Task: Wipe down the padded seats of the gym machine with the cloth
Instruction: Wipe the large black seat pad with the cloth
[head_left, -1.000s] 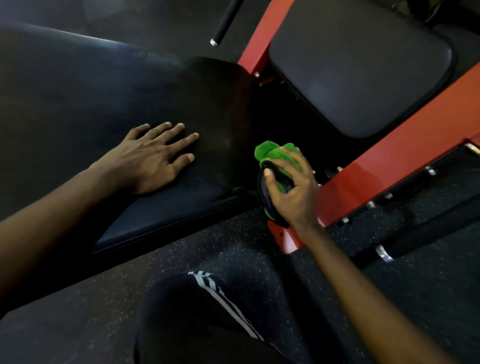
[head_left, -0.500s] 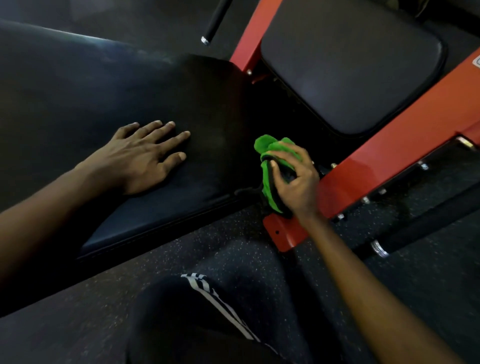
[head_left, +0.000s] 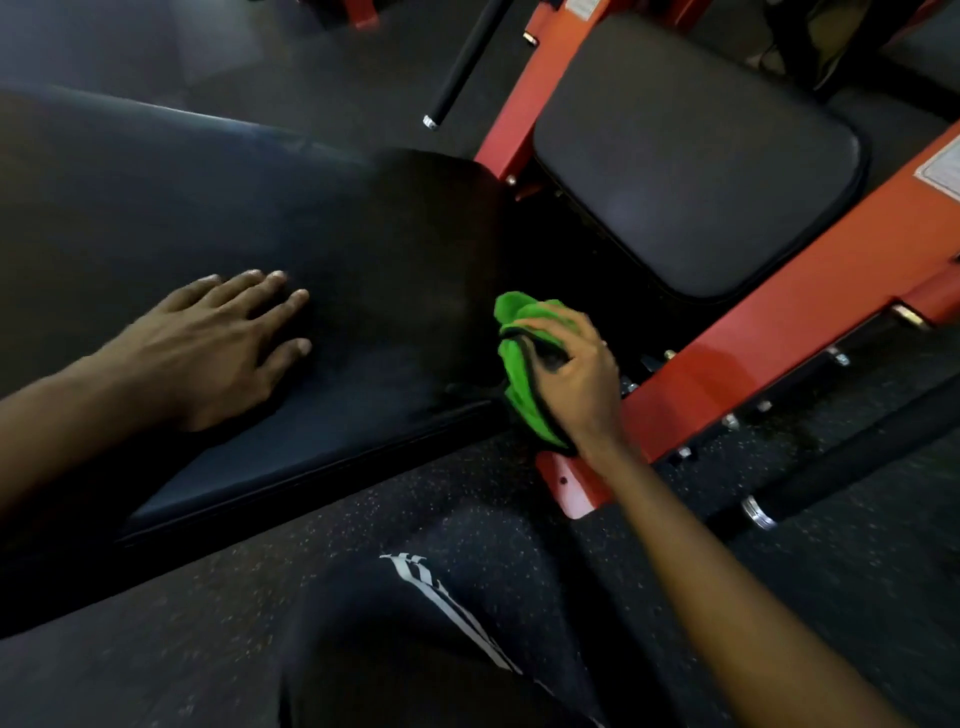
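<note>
A long black padded bench seat (head_left: 218, 218) fills the left of the view. My left hand (head_left: 218, 343) lies flat on it, fingers spread, holding nothing. A bunched green cloth (head_left: 519, 364) with a dark edge is pressed against the right end face of that seat, with my right hand (head_left: 576, 379) closed over it. A second black pad (head_left: 691, 161), squarish, sits tilted at the upper right inside the red frame, apart from both hands.
A red steel frame beam (head_left: 779, 332) with bolts runs diagonally right of the cloth. A black bar with a chrome end (head_left: 462, 73) angles down at top centre; another (head_left: 810, 478) lies low right. Speckled rubber floor (head_left: 363, 525) and my dark striped trouser knee (head_left: 441, 623) are below.
My right hand with the cloth has slid leftward and slightly down along the end of the long seat. My left hand has stayed flat on the pad.
</note>
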